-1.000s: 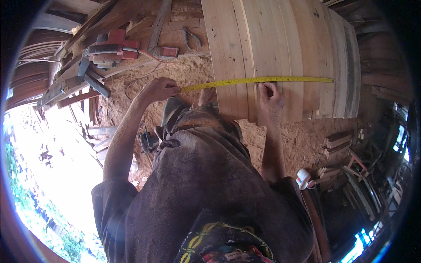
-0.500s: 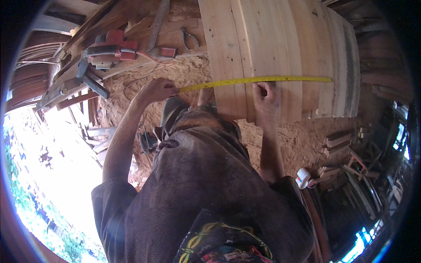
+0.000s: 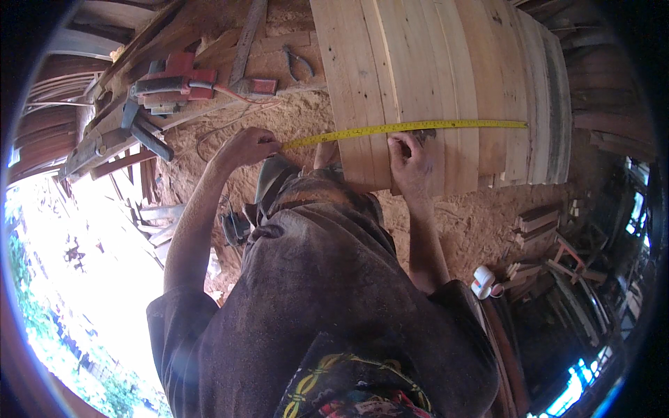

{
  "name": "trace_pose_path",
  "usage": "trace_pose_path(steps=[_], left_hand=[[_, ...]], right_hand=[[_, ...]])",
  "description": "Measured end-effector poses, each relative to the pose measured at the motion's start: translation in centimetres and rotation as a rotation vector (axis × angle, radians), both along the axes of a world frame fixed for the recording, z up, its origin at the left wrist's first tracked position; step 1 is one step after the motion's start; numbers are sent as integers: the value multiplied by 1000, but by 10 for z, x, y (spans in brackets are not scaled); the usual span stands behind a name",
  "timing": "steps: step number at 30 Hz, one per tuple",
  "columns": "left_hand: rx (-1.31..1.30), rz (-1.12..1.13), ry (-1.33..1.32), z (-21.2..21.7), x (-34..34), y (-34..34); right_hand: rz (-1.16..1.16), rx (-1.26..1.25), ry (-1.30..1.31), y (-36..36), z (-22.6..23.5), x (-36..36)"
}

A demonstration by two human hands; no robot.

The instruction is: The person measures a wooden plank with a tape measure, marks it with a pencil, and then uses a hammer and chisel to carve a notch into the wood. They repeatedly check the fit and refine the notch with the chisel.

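L hand point(image 3: 252, 146) fwd, pinched; R hand point(image 3: 412, 161) fwd, fingers curled

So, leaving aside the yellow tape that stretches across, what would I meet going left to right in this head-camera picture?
Red-and-grey power tool → left hand, pinching the tape's near end → open pliers → right hand → white container.

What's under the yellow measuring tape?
Under the yellow measuring tape are pale wooden boards and, nearer the left hand, sawdusty ground. The strip directly beneath is covered and can't be seen.
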State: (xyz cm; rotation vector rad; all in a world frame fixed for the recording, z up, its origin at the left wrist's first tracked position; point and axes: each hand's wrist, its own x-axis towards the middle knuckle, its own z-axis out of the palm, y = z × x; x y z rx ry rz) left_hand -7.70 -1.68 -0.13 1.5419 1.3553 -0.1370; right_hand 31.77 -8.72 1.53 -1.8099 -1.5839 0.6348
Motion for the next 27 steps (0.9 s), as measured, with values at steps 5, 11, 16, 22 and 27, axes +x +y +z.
trace_pose_path(steps=[5, 11, 16, 22, 27], left_hand=[[-11, -4, -14, -2, -2, 0], [-13, -3, -15, -6, -3, 1], [-8, -7, -4, -1, -2, 1], [-36, -13, 1, 2, 0, 2], [-42, -10, -36, -7, -4, -2]], right_hand=[[-40, -135, 67, -2, 9, -3], [-66, -33, 33, -8, -3, -4], [-53, -71, 8, -7, 4, -10], [-23, -67, 7, -13, 4, -17], [9, -98, 47, -13, 5, -23]])
